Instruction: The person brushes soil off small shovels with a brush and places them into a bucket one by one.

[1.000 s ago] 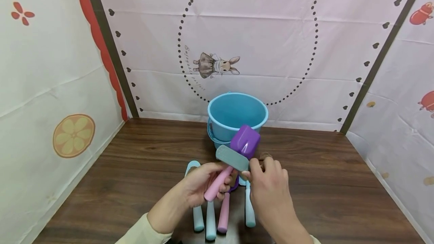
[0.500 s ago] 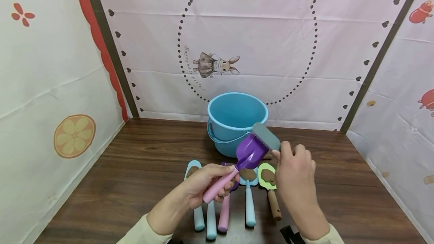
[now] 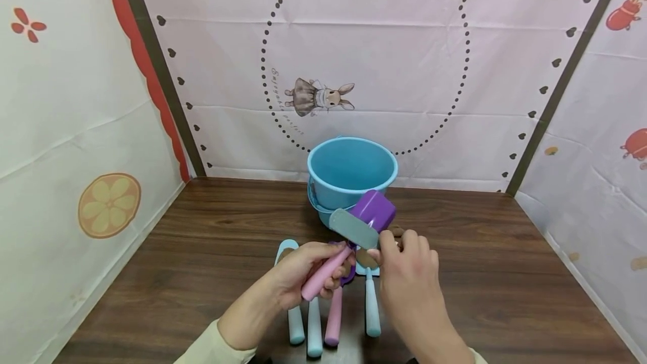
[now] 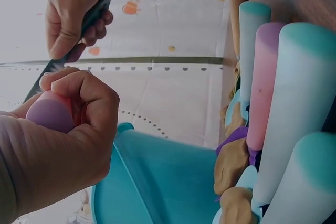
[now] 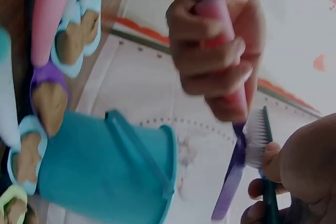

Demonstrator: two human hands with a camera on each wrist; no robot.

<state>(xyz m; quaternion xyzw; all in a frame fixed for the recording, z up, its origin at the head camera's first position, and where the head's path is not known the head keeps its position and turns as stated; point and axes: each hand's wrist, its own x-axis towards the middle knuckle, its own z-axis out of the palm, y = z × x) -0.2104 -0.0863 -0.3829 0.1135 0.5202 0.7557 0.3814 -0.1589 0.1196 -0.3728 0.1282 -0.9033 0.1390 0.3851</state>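
Note:
My left hand [image 3: 295,275] grips the pink handle of a toy shovel [image 3: 375,210] whose purple blade tilts up and to the right. My right hand [image 3: 411,277] holds a brush [image 3: 354,229] by its dark grip, with the grey-green back uppermost in the head view. Pale bristles [image 5: 256,139] touch the shovel near the base of its blade, as the right wrist view shows. The brush hides part of the blade. Just behind the shovel stands a light blue bucket [image 3: 349,176].
Beneath the hands, several toy shovels lie in a row, including a light blue one [image 3: 372,310] and a pink-handled purple one [image 3: 333,322]. Brown lumps [image 5: 50,103] sit on their blades. Patterned cloth walls [image 3: 384,60] enclose the wooden table [image 3: 227,212].
The brush first moved right to the blade's outer edge, then came back left toward its base. The shovel blade turned over and back in my left hand, which keeps its place.

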